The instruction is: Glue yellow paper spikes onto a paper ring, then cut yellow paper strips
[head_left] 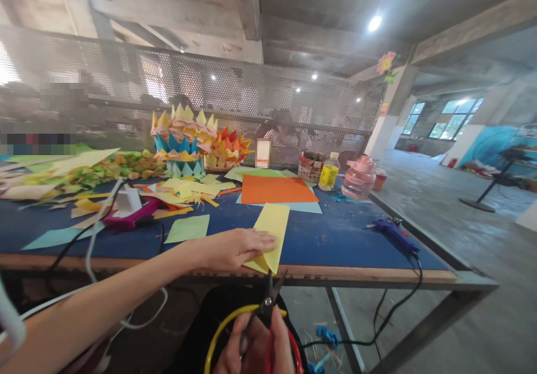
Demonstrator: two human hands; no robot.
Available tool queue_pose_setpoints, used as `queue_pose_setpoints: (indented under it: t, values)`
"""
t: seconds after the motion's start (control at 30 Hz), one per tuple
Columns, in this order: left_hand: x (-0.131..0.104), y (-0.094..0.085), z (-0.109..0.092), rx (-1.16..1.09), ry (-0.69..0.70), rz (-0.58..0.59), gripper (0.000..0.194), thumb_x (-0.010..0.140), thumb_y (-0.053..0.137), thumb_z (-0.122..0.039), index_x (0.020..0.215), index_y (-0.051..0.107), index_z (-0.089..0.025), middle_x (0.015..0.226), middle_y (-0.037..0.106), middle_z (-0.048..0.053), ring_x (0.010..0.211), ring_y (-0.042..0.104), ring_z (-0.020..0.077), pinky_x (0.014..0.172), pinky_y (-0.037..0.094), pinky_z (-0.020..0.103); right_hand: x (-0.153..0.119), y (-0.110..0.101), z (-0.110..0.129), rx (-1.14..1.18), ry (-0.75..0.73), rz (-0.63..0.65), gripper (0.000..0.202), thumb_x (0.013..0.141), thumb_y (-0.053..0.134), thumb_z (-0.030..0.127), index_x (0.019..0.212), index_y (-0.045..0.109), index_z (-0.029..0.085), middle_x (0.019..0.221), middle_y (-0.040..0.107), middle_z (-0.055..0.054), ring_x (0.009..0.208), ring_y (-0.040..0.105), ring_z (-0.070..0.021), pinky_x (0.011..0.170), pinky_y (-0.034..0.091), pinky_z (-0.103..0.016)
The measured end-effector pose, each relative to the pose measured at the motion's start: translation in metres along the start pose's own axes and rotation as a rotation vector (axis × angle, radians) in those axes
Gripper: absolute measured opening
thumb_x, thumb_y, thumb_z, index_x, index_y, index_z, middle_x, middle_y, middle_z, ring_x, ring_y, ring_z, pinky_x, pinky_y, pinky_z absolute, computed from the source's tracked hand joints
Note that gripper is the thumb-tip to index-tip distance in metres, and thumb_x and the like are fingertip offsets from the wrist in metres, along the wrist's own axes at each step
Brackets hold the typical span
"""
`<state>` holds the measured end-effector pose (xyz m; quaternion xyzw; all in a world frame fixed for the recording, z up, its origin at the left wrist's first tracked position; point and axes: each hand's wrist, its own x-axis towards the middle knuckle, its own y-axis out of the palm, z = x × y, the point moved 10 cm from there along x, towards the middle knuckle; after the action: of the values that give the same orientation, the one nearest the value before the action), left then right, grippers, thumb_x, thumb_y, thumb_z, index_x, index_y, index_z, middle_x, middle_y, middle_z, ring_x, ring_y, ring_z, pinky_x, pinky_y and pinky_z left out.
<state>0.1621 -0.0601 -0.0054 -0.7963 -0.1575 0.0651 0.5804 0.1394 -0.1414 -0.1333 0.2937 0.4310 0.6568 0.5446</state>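
A folded sheet of yellow paper point(274, 223) lies at the table's front edge, its near corner pointing toward me. My left hand point(241, 248) rests flat on it with the fingers stretched out. Below the edge, my right hand point(255, 343) grips scissors point(268, 301) with one yellow and one red handle. The scissor blades are apart, and one tip is at the near corner of the yellow paper. Whether that tip touches the paper I cannot tell. Behind the yellow paper lies an orange sheet point(277, 189) on a light blue one point(308, 206).
A purple power strip point(132, 214) with cables and a green paper piece point(188, 229) are on the left. Folded-paper stacks point(184, 144), a yellow-labelled bottle point(329, 173) and a pink jug point(358, 179) stand at the back. A blue glue gun point(394, 235) lies at the right.
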Motion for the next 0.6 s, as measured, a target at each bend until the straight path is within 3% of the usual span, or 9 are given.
queue_pose_setpoints:
  t: [0.23, 0.33, 0.43, 0.53, 0.6]
  values:
    - [-0.012, 0.004, -0.002, -0.028, 0.005, -0.024, 0.044, 0.098, 0.035, -0.029, 0.142, 0.037, -0.026, 0.149, 0.035, 0.003, 0.138, 0.028, 0.0189, 0.115, 0.018, 0.038, 0.004, -0.008, 0.012, -0.045, -0.091, 0.006, 0.062, 0.074, 0.045, 0.073, 0.074, 0.064, 0.014, 0.043, 0.051, 0.002, 0.038, 0.046, -0.0112, 0.048, 0.032, -0.024]
    - [-0.011, -0.002, -0.003, -0.038, -0.031, -0.096, 0.041, 0.099, 0.032, -0.036, 0.131, 0.051, -0.022, 0.142, 0.046, 0.006, 0.132, 0.039, 0.0205, 0.111, 0.027, 0.034, 0.003, -0.008, 0.013, -0.090, -0.090, 0.004, 0.060, 0.075, 0.046, 0.073, 0.075, 0.062, 0.015, 0.043, 0.051, 0.003, 0.039, 0.047, -0.0118, 0.048, 0.031, -0.024]
    - [-0.006, -0.011, -0.001, -0.006, -0.137, -0.237, 0.042, 0.100, 0.025, -0.033, 0.108, 0.063, -0.017, 0.120, 0.063, 0.008, 0.113, 0.057, 0.0211, 0.097, 0.041, 0.030, 0.003, -0.008, 0.012, -0.102, -0.063, -0.008, 0.060, 0.073, 0.046, 0.074, 0.074, 0.061, 0.016, 0.043, 0.050, 0.003, 0.039, 0.046, -0.0120, 0.050, 0.034, -0.025]
    - [0.000, -0.012, 0.001, 0.073, -0.246, -0.336, 0.036, 0.099, 0.026, -0.031, 0.095, 0.060, -0.017, 0.099, 0.063, 0.008, 0.094, 0.060, 0.0208, 0.086, 0.045, 0.032, 0.003, -0.009, 0.014, -0.110, -0.058, -0.019, 0.061, 0.073, 0.047, 0.075, 0.074, 0.061, 0.016, 0.043, 0.049, 0.003, 0.038, 0.044, -0.0112, 0.050, 0.034, -0.025]
    - [0.005, -0.007, 0.000, 0.125, -0.272, -0.347, 0.031, 0.098, 0.030, -0.031, 0.105, 0.056, -0.016, 0.105, 0.060, 0.010, 0.099, 0.056, 0.0227, 0.089, 0.044, 0.035, 0.002, -0.009, 0.016, -0.118, -0.065, -0.018, 0.062, 0.073, 0.045, 0.076, 0.074, 0.061, 0.015, 0.044, 0.050, 0.003, 0.038, 0.044, -0.0108, 0.048, 0.031, -0.023]
